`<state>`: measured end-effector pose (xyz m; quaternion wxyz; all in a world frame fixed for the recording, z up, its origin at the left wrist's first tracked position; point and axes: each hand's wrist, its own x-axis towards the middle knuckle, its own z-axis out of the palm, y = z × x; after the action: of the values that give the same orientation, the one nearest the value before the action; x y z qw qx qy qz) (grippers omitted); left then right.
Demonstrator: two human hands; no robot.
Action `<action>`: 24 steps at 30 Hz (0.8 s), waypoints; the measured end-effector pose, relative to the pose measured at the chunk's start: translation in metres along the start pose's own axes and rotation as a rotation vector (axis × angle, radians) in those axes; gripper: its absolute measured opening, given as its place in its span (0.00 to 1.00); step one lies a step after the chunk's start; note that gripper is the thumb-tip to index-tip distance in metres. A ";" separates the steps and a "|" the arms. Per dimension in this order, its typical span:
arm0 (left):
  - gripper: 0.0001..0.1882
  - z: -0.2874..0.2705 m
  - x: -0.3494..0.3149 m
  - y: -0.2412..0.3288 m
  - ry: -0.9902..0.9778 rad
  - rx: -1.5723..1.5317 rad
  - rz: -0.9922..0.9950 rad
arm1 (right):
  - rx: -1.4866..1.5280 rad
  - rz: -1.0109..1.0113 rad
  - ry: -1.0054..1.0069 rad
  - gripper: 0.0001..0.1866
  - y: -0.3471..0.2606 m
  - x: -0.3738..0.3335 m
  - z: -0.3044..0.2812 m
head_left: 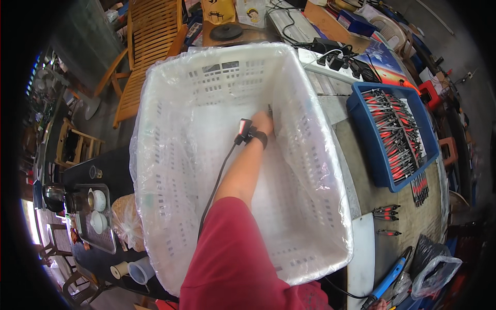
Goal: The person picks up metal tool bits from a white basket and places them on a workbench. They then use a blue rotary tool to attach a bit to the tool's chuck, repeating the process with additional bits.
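My left hand reaches down into a large white plastic basket lined with clear film. It is against the inner right wall, fingers curled, with a small dark tip showing just beyond them; what they grip is mostly hidden. On that wrist sit a black strap and a small black-and-white device with a cable running back along the arm. At the lower edge, only a bit of my right hand shows, close to a blue corded stick-shaped tool; its fingers are mostly out of view.
A blue bin full of slim red-and-black pen-like pieces stands right of the basket. Several similar pieces lie on the table nearby. A white power strip is behind. At left are a metal tray and a wooden chair.
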<state>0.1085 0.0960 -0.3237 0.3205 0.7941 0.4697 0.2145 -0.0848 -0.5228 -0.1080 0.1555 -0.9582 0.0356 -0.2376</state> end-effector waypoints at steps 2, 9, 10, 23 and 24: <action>0.09 -0.012 0.002 0.004 0.018 0.013 0.022 | -0.057 -0.040 -0.003 0.06 0.003 0.000 -0.001; 0.13 -0.094 0.002 0.052 0.308 -0.210 0.140 | 0.054 0.050 -0.004 0.07 0.045 -0.004 0.005; 0.12 -0.106 0.002 0.062 0.447 -0.319 0.200 | 0.049 0.068 0.008 0.07 0.055 -0.006 0.006; 0.05 -0.180 -0.195 0.274 -0.723 -0.442 1.183 | 1.037 0.539 0.099 0.06 0.078 -0.011 0.026; 0.06 -0.167 -0.213 0.285 -0.829 -0.383 1.237 | 1.041 0.528 0.102 0.06 0.077 -0.011 0.027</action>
<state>0.0755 -0.1421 -0.0124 0.4242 0.8583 -0.2639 0.1172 -0.0814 -0.5868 -0.1593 0.6579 -0.7016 0.1590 -0.2227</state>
